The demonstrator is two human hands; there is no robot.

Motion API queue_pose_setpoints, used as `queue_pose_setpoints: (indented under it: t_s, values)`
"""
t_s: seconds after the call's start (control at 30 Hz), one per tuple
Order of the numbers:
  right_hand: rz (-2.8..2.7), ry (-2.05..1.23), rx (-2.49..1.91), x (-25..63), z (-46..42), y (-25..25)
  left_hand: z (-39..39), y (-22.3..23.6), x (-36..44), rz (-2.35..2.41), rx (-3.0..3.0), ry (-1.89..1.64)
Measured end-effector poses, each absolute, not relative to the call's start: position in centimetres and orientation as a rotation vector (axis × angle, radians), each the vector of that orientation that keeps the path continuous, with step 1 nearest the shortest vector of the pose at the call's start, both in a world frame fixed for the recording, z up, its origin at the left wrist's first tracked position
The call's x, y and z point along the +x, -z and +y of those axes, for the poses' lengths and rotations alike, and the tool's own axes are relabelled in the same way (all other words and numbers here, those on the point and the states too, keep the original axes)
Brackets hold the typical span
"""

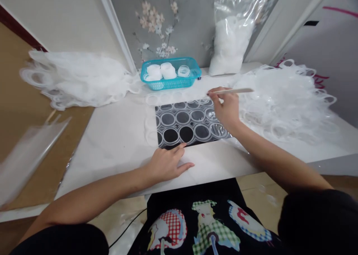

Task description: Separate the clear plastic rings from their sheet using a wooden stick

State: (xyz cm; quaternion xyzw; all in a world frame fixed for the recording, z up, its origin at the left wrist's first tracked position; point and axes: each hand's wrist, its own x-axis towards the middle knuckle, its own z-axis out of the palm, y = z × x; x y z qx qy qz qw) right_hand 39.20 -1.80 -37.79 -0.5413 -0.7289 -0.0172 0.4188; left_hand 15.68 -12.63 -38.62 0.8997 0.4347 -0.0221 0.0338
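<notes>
Your white table [120,135] carries a black mat [186,134] at your left fingertips [182,145], a basket [173,84] and bag [231,42] beyond your right fingers [216,100], a left heap [84,76] and right heap [282,98] outside both.

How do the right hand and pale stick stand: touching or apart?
Touching: the head view shows the right hand gripping the pale stick near one end.

Small hand-work place, home or workshop unclear, floral panel [192,27] is backing white tabletop [112,135], heaps of translucent ring sheets [285,98] are crowding both sides, blue basket [175,84] is holding white rings [168,71], clear zip bag [233,40] is standing by panel.
</notes>
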Motion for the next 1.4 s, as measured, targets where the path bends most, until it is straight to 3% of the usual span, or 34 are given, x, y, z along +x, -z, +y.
queue_pose_setpoints:
  t_s: [0.17, 0.3, 0.77, 1.0, 1.23, 1.4]
  values:
    - [-1.921, -0.414, -1.241, 41.1, -5.5, 38.8, -12.3, 38.3, 16.2, 1.133, 2.93, -0.126]
    - [-1.872, -0.715, -1.274, 41.4, -8.7, 41.1, -11.6, 37.8, 18.1, 0.95, 3.041, -0.026]
    - [-1.821, -0.812, -1.291, 41.4, -8.5, 41.7, -10.9, 39.0, 20.3, 1.013, 3.041, 0.042]
    - [-1.891, -0.745, -1.281, 41.6, -8.6, 41.9, -11.0, 39.2, 20.2, 1.015, 3.028, -0.031]
    - [-2.35, -0.097, -1.128, 41.5, -8.0, 40.9, -10.7, 38.5, 20.7, 1.164, 2.781, 0.074]
    - [-1.742, 0.126, -1.463, 44.4, -2.6, 38.1, -10.5, 38.1, 20.2, 1.146, 2.743, 0.079]
